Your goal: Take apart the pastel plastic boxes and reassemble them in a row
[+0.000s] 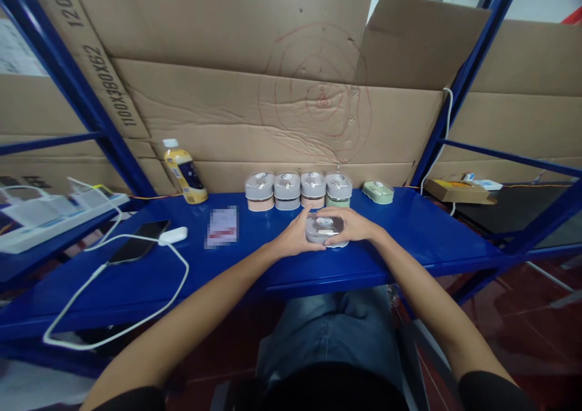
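Observation:
A small container with a clear, greyish lid [324, 227] is near the front edge of the blue table. My left hand [295, 235] grips its left side, and my right hand [353, 226] holds its right side, with fingers reaching over the front. Behind my hands stands a row of several similar clear-topped containers [287, 187], with pink, grey and green bases. Right of the row lies a low green container [378, 192] by itself.
Blue tabletop [409, 235] backed by cardboard [204, 96]. To the left are a yellow bottle [185, 173], a blurred card [222, 227], a black phone [139, 242], a looping white cable and a power strip [59, 217]. A flat cardboard box [461, 191] sits far right.

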A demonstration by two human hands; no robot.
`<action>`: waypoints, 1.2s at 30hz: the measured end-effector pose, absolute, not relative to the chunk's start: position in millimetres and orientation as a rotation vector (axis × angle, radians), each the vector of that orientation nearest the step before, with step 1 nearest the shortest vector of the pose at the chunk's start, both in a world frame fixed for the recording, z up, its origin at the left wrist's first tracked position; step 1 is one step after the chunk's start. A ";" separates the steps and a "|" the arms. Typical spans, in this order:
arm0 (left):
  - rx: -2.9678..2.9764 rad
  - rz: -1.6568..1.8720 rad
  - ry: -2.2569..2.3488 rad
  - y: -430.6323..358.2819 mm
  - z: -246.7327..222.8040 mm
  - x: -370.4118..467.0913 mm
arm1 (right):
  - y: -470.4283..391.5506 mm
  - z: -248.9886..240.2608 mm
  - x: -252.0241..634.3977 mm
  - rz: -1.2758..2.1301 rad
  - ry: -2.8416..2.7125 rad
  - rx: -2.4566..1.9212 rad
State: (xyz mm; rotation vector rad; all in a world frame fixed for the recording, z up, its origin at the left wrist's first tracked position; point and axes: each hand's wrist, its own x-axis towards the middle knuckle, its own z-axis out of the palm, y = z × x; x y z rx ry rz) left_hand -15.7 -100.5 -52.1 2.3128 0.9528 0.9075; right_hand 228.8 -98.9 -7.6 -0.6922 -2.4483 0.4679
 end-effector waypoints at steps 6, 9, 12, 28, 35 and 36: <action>2.330 0.898 0.951 -98.7 -53.4 -17.4 | -104.3 -14.6 224.8 0.334 -2.480 -0.739; 2.359 0.905 0.903 -95.7 -56.6 -20.0 | -119.7 -19.9 233.9 0.208 -2.485 -0.918; 2.391 0.917 0.947 -92.5 -59.9 -22.5 | -145.6 -24.8 256.3 0.092 -2.470 -1.155; 2.503 0.781 1.067 -97.1 -51.2 -24.2 | -83.4 -20.1 340.1 -0.245 -2.234 -1.955; 2.500 0.750 1.081 -99.6 -47.5 -24.5 | -67.1 -2.6 308.8 -0.385 -1.977 -2.034; 2.499 0.742 1.084 -99.7 -47.1 -24.5 | -69.1 0.2 304.0 -0.425 -1.956 -1.997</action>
